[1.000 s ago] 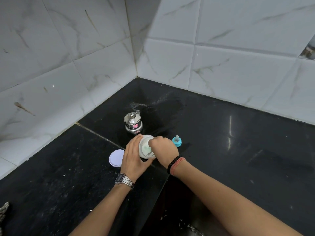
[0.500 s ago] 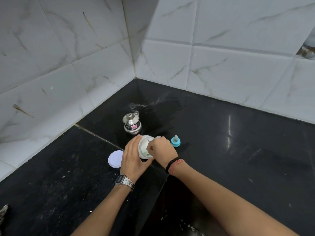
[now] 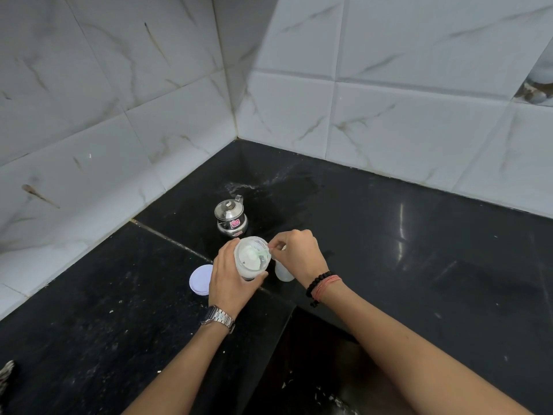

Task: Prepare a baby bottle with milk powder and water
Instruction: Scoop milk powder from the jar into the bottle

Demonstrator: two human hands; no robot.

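My left hand grips a clear plastic jar of white milk powder, open at the top, on the black counter. My right hand pinches the handle of a pale green scoop whose bowl lies in the powder inside the jar. Just under my right hand stands a whitish baby bottle, mostly hidden by the hand. The jar's white lid lies flat to the left of my left hand.
A small steel pot with a lid and a pink label stands just behind the jar. Tiled walls meet in a corner at the back. A dark sink recess opens between my forearms. The black counter stretches to the right.
My right hand has drawn back to the right off the jar's mouth, baring the powder and the scoop. The blue teat cap seen earlier is now hidden behind that hand.
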